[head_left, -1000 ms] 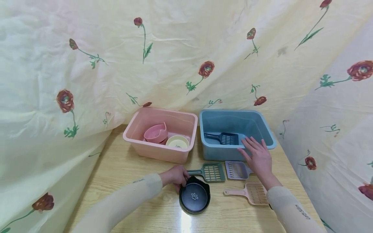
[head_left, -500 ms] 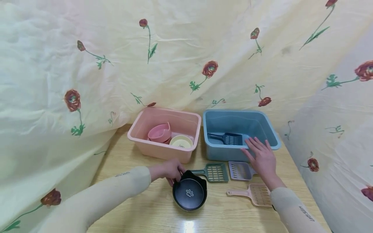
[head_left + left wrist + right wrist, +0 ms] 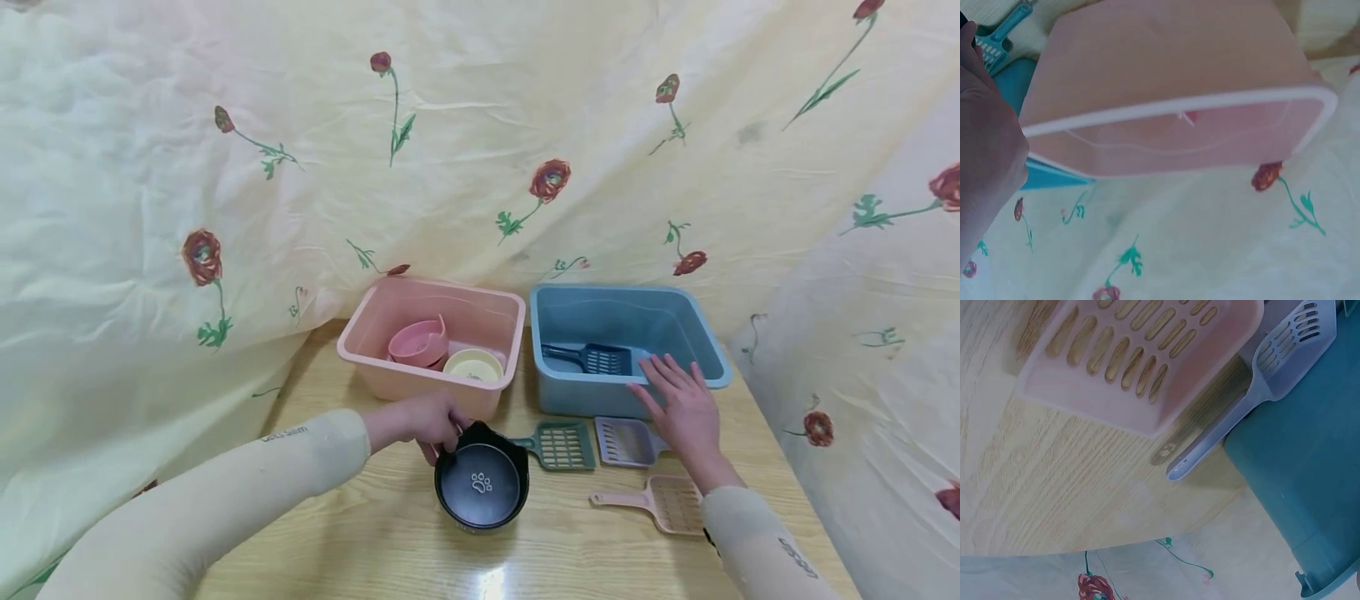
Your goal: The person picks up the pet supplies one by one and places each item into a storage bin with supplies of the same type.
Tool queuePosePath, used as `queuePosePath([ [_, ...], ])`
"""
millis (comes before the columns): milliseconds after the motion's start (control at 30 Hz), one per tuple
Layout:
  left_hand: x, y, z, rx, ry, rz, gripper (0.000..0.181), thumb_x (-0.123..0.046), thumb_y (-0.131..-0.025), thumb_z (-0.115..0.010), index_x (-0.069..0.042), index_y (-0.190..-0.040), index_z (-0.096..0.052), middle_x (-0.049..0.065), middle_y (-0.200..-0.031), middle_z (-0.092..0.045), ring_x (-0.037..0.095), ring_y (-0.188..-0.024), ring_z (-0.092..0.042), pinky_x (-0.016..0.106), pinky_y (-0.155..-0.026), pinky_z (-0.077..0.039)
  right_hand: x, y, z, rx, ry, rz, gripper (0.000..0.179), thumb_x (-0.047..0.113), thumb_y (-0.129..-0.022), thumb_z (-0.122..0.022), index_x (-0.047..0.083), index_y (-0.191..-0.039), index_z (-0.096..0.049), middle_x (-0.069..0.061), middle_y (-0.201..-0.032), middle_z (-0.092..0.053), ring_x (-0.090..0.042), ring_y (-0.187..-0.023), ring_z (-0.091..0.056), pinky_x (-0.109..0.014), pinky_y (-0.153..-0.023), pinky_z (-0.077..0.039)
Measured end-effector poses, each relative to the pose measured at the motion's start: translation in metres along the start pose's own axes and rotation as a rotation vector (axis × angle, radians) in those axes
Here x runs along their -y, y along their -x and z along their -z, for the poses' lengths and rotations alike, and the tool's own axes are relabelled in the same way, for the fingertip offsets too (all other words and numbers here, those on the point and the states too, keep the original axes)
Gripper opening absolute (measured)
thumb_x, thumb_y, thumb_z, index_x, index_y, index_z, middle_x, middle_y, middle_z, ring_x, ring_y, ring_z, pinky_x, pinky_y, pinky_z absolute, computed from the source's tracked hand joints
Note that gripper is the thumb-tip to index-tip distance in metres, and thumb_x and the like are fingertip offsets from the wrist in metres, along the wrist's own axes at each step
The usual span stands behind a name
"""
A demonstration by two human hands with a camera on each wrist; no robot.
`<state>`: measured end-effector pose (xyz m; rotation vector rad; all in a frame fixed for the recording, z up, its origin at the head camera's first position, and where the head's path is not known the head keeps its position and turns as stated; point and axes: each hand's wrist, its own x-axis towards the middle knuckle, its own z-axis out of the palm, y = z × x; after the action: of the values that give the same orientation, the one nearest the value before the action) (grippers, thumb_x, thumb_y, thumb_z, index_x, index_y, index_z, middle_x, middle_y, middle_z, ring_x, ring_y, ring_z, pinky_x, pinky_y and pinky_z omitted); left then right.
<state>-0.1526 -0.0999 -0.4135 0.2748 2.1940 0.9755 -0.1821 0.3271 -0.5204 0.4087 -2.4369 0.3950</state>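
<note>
My left hand (image 3: 429, 419) pinches the back rim of a black cat bowl (image 3: 480, 483), which has a paw print inside and looks raised slightly off the table. In the left wrist view that hand (image 3: 988, 131) fills the left side, and most of the bowl is out of frame. My right hand (image 3: 686, 412), fingers spread and fairly straight, rests at the front rim of a blue bin (image 3: 581, 390). Inside that bin lies a dark blue litter scoop (image 3: 603, 360). A pink bin (image 3: 420, 387) beside it holds a pink bowl (image 3: 412, 343) and a cream bowl (image 3: 474, 367).
On the table (image 3: 390, 533), a green litter scoop (image 3: 566, 446) and a purple litter scoop (image 3: 626, 442) lie before the blue bin. A pink litter scoop (image 3: 675, 504) is nearer, partly behind the right forearm. Flowered cloth (image 3: 465, 167) hangs behind the bins.
My left hand has moved left with the black bowl, which appears lifted from the table. The right hand has stayed at the blue bin's rim. The head view has shifted slightly.
</note>
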Motion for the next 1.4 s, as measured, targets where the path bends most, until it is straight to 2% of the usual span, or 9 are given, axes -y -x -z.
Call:
queuePosePath([
  [133, -0.006, 0.003, 0.008, 0.004, -0.01, 0.008, 0.037, 0.015, -0.09, -0.066, -0.002, -0.12, -0.079, 0.014, -0.096, -0.074, 0.025, -0.075, -0.074, 0.038, -0.062, -0.067, 0.001, 0.0, 0.001, -0.017, -0.005, -0.012, 0.062, 0.023, -0.083, -0.086, 0.006, -0.14, -0.069, -0.021, -0.139, -0.068, -0.044, -0.135, -0.061, -0.063, -0.127, -0.031],
  [333, -0.011, 0.006, 0.015, -0.026, -0.02, 0.017, 0.036, 0.015, -0.089, -0.069, -0.003, -0.118, -0.08, 0.012, -0.093, -0.074, 0.025, -0.075, -0.075, 0.038, -0.06, -0.067, 0.006, 0.001, 0.0, -0.071, -0.027, -0.038, 0.06, 0.021, -0.081, -0.088, 0.002, -0.136, -0.071, -0.023, -0.136, -0.069, -0.046, -0.134, -0.061, -0.055, -0.132, -0.023],
  [467, -0.013, 0.008, 0.018, -0.043, -0.005, 0.022, 0.039, 0.016, -0.088, -0.07, 0.001, -0.124, -0.077, 0.014, -0.099, -0.076, 0.027, -0.077, -0.077, 0.037, -0.06, -0.067, 0.01, 0.001, -0.001, -0.111, -0.034, -0.059, 0.058, 0.047, -0.099, -0.072, 0.001, -0.134, -0.072, -0.024, -0.134, -0.069, -0.047, -0.132, -0.062, -0.053, -0.132, -0.024],
  [600, -0.014, 0.009, 0.021, -0.056, -0.005, 0.023, 0.041, 0.015, -0.088, -0.07, 0.003, -0.127, -0.075, 0.014, -0.102, -0.075, 0.027, -0.078, -0.077, 0.037, -0.06, -0.067, 0.014, 0.0, -0.003, -0.14, -0.028, -0.082, 0.083, 0.072, -0.103, -0.041, 0.001, -0.133, -0.072, -0.024, -0.133, -0.07, -0.046, -0.13, -0.064, -0.051, -0.131, -0.027],
  [900, -0.021, 0.016, 0.036, -0.071, -0.01, 0.009, 0.043, 0.016, -0.087, -0.068, 0.002, -0.128, -0.075, 0.015, -0.098, -0.075, 0.024, -0.073, -0.076, 0.038, -0.06, -0.067, 0.014, 0.003, -0.006, -0.133, -0.036, -0.116, 0.082, 0.073, -0.102, -0.042, 0.004, -0.136, -0.072, -0.022, -0.136, -0.068, -0.046, -0.131, -0.064, -0.048, -0.132, -0.024],
  [1067, -0.032, 0.022, 0.053, -0.09, -0.037, -0.01, 0.05, 0.017, -0.084, -0.065, 0.005, -0.132, -0.071, 0.016, -0.102, -0.074, 0.024, -0.071, -0.073, 0.038, -0.06, -0.067, 0.011, 0.005, -0.007, -0.139, -0.043, -0.114, 0.055, 0.043, -0.098, -0.076, 0.006, -0.138, -0.07, -0.02, -0.139, -0.066, -0.045, -0.132, -0.063, -0.047, -0.132, -0.024],
  [1200, -0.043, 0.03, 0.072, -0.128, -0.096, -0.02, 0.047, 0.017, -0.083, -0.064, 0.003, -0.128, -0.074, 0.016, -0.103, -0.075, 0.024, -0.072, -0.074, 0.038, -0.061, -0.067, 0.01, 0.007, -0.008, -0.135, -0.043, -0.117, 0.059, 0.019, -0.084, -0.089, 0.006, -0.139, -0.07, -0.021, -0.139, -0.066, -0.046, -0.133, -0.062, -0.047, -0.133, -0.023],
  [1267, -0.049, 0.035, 0.083, -0.134, -0.118, -0.018, 0.047, 0.017, -0.084, -0.064, 0.002, -0.127, -0.075, 0.018, -0.105, -0.076, 0.024, -0.074, -0.074, 0.038, -0.062, -0.067, 0.01, 0.007, -0.009, -0.133, -0.042, -0.118, 0.057, 0.023, -0.087, -0.087, 0.006, -0.139, -0.07, -0.021, -0.139, -0.066, -0.045, -0.133, -0.062, -0.047, -0.133, -0.023],
  [1400, -0.058, 0.042, 0.106, -0.154, -0.174, -0.015, 0.044, 0.015, -0.086, -0.065, 0.001, -0.126, -0.076, 0.019, -0.115, -0.077, 0.024, -0.074, -0.076, 0.035, -0.062, -0.067, 0.008, 0.008, -0.011, -0.144, -0.035, -0.11, 0.062, 0.056, -0.102, -0.064, 0.005, -0.137, -0.071, -0.021, -0.138, -0.067, -0.044, -0.134, -0.062, -0.047, -0.132, -0.024],
])
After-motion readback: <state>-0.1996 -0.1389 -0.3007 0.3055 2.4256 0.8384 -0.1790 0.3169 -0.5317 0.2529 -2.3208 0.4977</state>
